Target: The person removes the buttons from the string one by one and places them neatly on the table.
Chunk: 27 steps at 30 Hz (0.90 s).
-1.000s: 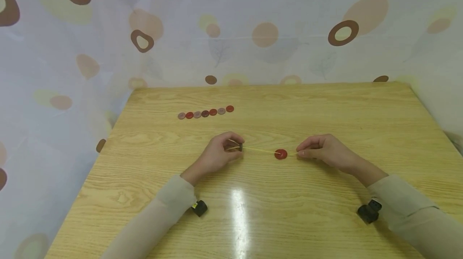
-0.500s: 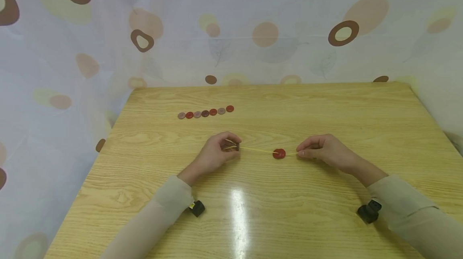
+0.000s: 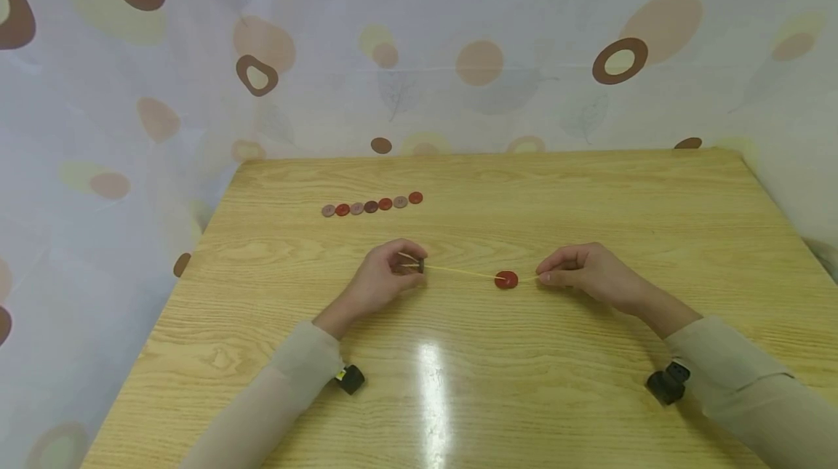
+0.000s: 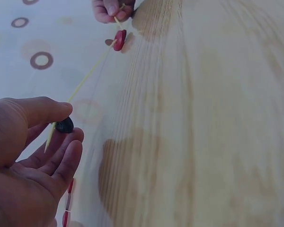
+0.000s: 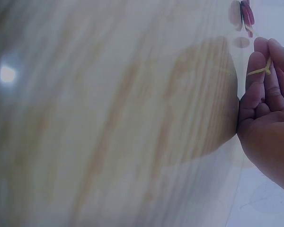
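A thin yellow cord runs between the two hands. My left hand pinches a dark button between thumb and fingers. The cord passes by or through that button, and its free tip shows on the palm side in the left wrist view. Red buttons, overlapping, sit on the cord nearer the right side. My right hand pinches the other end of the cord. A small knot in it shows against the fingers in the right wrist view.
A row of several buttons, red, pinkish and dark, lies toward the back left of the wooden table. A patterned curtain hangs behind the table and along its sides.
My left hand has moved to the left with the dark button, away from the red buttons, lengthening the cord between them. My right hand has stayed in place.
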Tool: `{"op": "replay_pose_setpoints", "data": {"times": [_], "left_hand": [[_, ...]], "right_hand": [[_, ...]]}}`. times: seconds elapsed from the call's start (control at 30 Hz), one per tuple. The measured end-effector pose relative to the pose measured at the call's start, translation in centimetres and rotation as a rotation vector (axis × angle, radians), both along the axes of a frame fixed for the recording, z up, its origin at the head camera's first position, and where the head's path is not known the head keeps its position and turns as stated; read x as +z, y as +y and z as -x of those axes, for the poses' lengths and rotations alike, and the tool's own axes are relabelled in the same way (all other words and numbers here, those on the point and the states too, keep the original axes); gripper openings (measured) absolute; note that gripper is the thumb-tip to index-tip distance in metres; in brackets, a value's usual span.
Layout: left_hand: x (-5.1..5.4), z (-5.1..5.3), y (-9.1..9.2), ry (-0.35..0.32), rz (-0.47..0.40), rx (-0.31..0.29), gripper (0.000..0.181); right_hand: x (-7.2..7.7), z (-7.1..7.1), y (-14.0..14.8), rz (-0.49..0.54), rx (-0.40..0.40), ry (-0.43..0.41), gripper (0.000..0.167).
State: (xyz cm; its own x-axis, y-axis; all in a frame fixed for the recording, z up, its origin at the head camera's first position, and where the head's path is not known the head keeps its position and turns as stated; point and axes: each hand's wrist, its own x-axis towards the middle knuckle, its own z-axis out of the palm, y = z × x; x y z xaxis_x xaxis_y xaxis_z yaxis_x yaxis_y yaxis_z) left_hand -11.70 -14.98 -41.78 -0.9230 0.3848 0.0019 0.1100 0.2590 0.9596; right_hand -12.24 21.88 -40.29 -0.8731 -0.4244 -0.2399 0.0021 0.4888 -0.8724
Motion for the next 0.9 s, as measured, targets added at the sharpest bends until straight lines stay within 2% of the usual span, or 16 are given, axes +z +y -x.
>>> {"op": "replay_pose_setpoints", "data": {"times": [0.33,0.9], "left_hand": [[0.1,-0.2,-0.8,-0.029,0.042,0.029,0.031],[0.3,-0.2,-1.7,-0.014,0.052,0.047,0.031]], "right_hand": [[-0.3,0.0,0.1,0.005,0.004,0.009,0.027],[-0.1,0.0,0.0,-0.018,0.006,0.020,0.027]]}}
